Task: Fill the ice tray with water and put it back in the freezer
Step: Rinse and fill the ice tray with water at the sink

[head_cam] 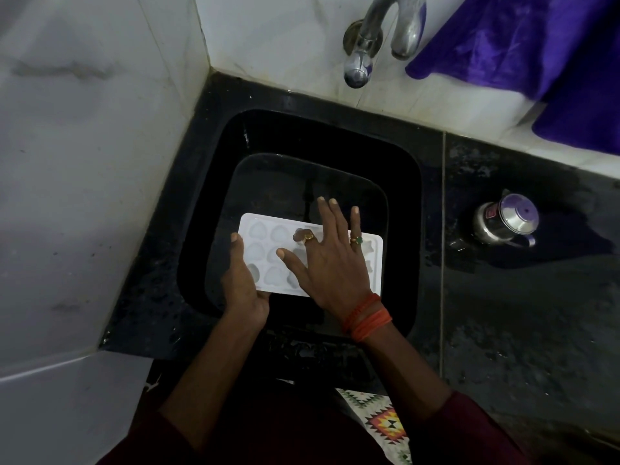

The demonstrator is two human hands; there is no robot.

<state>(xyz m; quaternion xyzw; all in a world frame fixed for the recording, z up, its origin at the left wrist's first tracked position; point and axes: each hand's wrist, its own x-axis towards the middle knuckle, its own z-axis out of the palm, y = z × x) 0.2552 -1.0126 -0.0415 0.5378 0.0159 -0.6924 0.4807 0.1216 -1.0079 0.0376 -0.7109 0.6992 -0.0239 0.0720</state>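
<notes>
Above the black sink (208, 196), I see the left hand (243, 283) gripping one end of the white ice tray (268, 260), right hand (330, 263) flat on top; light, probably slippery plastic, best held at both ends.

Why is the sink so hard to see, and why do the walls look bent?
Head view: dim light and the black sink swallow detail, only the white ice tray stands out; the tap glints; the wide-angle lens curves the wall.

Left hand (243, 283) gripping, right hand (332, 266) flat, fingers spread
</notes>
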